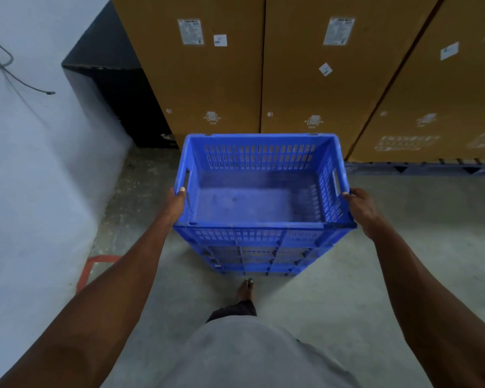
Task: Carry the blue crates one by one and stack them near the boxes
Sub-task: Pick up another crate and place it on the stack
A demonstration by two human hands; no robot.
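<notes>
Wall point(34, 169): pale, filling the left side; a loose grey cable point(9, 65) hangs against it near the top.
Dark box point(115, 105): black, standing in the corner between the wall and the boxes.
Floor point(375, 275): grey concrete; a red-orange tape mark point(95, 264) lies near the wall, under the left forearm.
Left hand point(175, 201): grips the left rim of the top crate near its front corner, thumb hooked over the edge; the other fingers are hidden beyond the crate wall.
Top crate point(261, 197): blue, slotted walls, nothing in it, open side up; it sits at the top of the stack, held at both sides. Whether it rests fully on the crate beneath cannot be told.
Stack point(258, 256): blue crates under the top one, standing on the floor just in front of the boxes; only their near walls show.
Foot point(245, 289): bare, on the floor just before the base of the stack.
Boxes point(305, 79): tall brown cartons with white labels, side by side behind the stack; those to the right stand on a dark pallet point(420, 168).
Right hand point(360, 208): grips the right rim of the top crate near its front corner, thumb on the edge, well apart from the left hand with the crate between them.
</notes>
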